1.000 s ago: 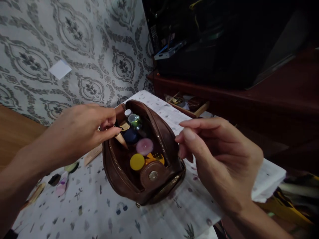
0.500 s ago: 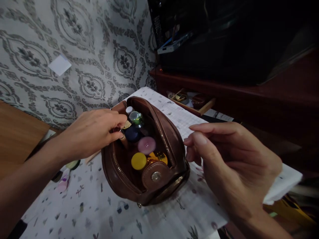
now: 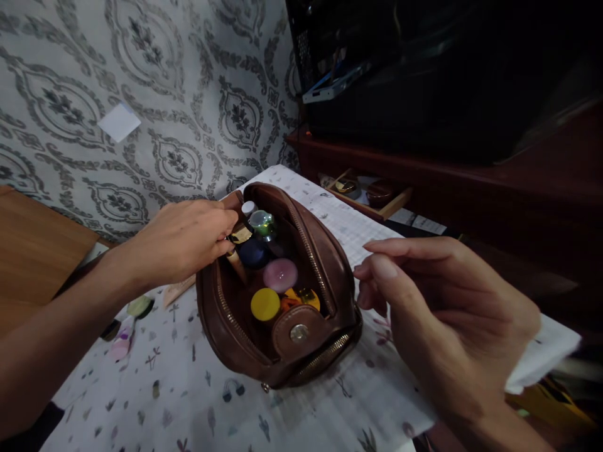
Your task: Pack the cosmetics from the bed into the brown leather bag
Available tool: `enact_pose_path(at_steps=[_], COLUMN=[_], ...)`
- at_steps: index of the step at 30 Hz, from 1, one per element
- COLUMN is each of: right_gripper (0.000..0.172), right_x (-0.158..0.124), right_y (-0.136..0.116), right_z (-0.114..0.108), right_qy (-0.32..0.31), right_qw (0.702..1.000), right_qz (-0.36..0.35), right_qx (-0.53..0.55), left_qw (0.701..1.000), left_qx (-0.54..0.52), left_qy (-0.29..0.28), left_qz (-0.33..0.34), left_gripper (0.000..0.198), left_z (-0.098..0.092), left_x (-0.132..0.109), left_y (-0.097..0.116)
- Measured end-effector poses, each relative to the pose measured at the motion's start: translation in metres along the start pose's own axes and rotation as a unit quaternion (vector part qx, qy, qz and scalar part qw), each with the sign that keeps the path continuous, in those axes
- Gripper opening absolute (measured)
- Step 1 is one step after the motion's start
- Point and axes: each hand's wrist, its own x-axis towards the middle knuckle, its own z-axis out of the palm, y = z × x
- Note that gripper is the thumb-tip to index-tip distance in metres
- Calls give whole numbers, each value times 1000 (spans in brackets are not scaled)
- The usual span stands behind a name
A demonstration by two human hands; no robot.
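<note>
A brown leather pouch (image 3: 325,282) lies unzipped on a white patterned cloth (image 3: 188,402). Inside stand small bottles and jars with yellow (image 3: 265,304), pink (image 3: 280,275) and dark blue (image 3: 253,252) caps, plus a green glass one (image 3: 261,221). My left hand (image 3: 181,242) rests at the pouch's left rim, fingers pinched on a slim tan tube (image 3: 236,265) that points down into the pouch. My right hand (image 3: 438,320) hovers just right of the pouch, fingers loosely curled and apart, holding nothing, close to the zipper edge.
Small cosmetic items (image 3: 125,326) lie on the cloth at the left. A wooden surface (image 3: 38,251) sits at the far left, patterned wallpaper behind. A dark red cabinet (image 3: 471,188) with an open tray of small tins (image 3: 367,191) stands at the right.
My left hand has pushed the tan tube deeper into the pouch and moved slightly right. My right hand has drifted a little lower and rightward; the view shifted.
</note>
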Motion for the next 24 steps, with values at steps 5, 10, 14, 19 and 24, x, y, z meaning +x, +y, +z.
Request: enact_pose_path(at_steps=[5, 10, 14, 19, 24], right_gripper=[4, 8, 10, 11, 9], right_x=[0, 2, 2, 1, 1], right_y=[-1, 0, 2, 0, -1], right_z=[1, 0, -1, -1, 0], right_qy=[9, 9, 1, 6, 13], right_qw=[1000, 1000, 1000, 1000, 1000], right_qz=[11, -9, -15, -4, -2], right_qx=[-15, -2, 1, 1, -1], left_qw=[1000, 999, 998, 996, 995], left_qx=[-14, 15, -15, -49, -80], left_qy=[-20, -22, -23, -51, -53], left_qz=[1, 41, 63, 45, -12], left_gripper=[18, 16, 15, 16, 14], left_z=[-5, -2, -2, -8, -30], left_x=[2, 2, 2, 5, 0], left_y=[4, -4, -13, -18, -21])
